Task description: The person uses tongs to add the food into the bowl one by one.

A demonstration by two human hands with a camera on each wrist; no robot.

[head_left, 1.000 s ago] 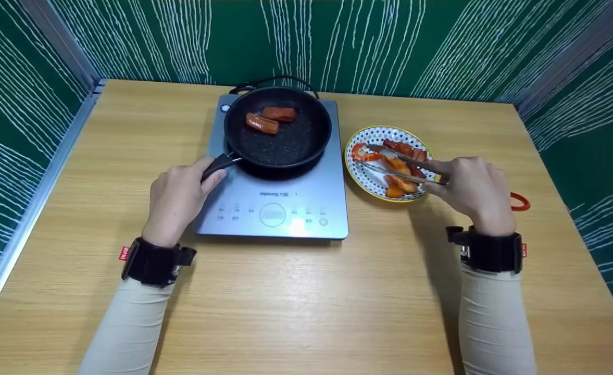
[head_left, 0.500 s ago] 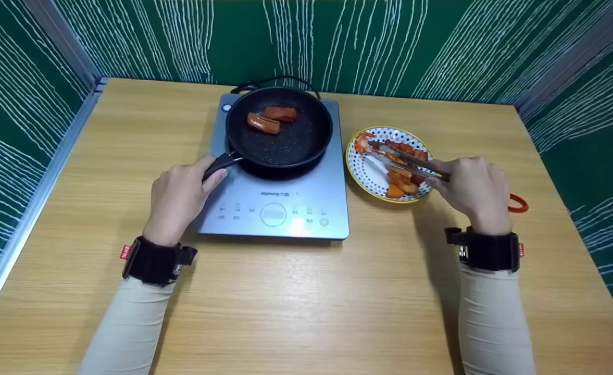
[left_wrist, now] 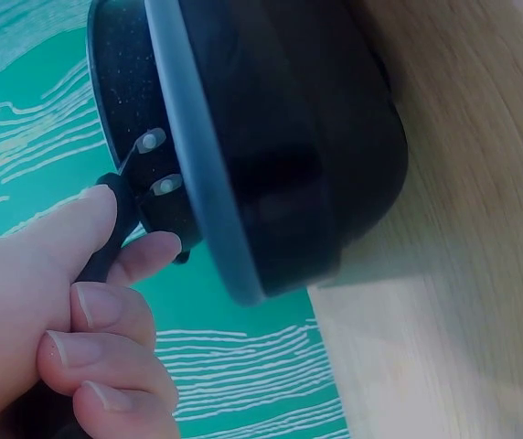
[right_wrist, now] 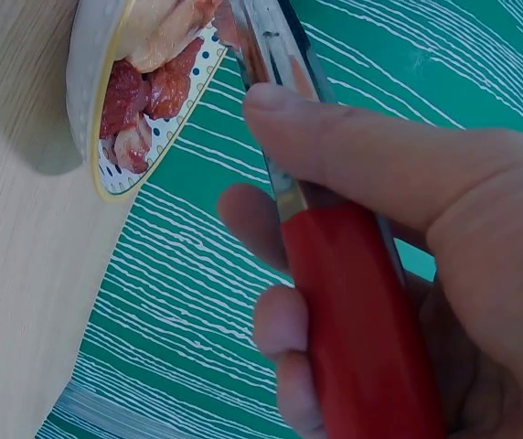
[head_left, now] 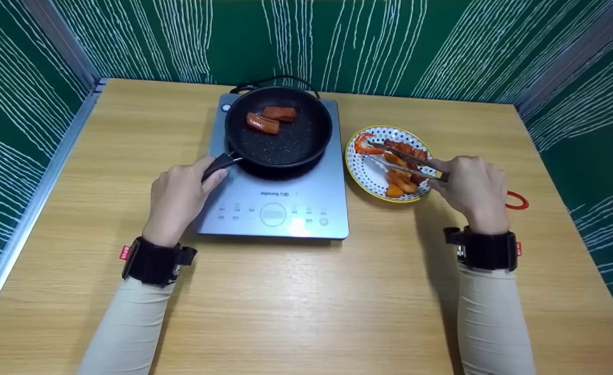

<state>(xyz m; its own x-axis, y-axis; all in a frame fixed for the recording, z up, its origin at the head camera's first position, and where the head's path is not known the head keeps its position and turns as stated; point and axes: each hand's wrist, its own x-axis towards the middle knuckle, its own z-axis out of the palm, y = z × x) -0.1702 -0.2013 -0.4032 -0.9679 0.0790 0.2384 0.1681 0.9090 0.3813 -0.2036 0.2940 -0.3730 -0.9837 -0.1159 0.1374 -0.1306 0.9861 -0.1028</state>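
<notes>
My left hand [head_left: 178, 195] grips the black handle of a frying pan [head_left: 285, 151], thumb along its top. Two browned sausage pieces [head_left: 263, 124] lie side by side in the pan. On the right, my right hand [head_left: 475, 185] holds metal tongs [right_wrist: 353, 302] with a red grip, whose arms stand apart over a dotted plate [head_left: 361, 177]. The upper tip reaches an orange-red, shrimp-like curled piece [head_left: 363, 143] at the plate's left side. Dark red meat pieces [head_left: 418, 153] and orange-yellow pieces [head_left: 402, 183] share the plate, partly hidden by the tongs.
The pan sits on a silver induction cooker [head_left: 264, 226], its black cable [head_left: 296, 79] looping behind. The plate stands just right of the cooker on a wooden table [head_left: 285, 312]. Green partitions [head_left: 337, 47] with white streaks enclose the back and sides.
The tongs' tips came closer together around the shrimp-like piece, which shifted, then spread apart again with the piece lying at the plate's left. The left hand and pan stay put.
</notes>
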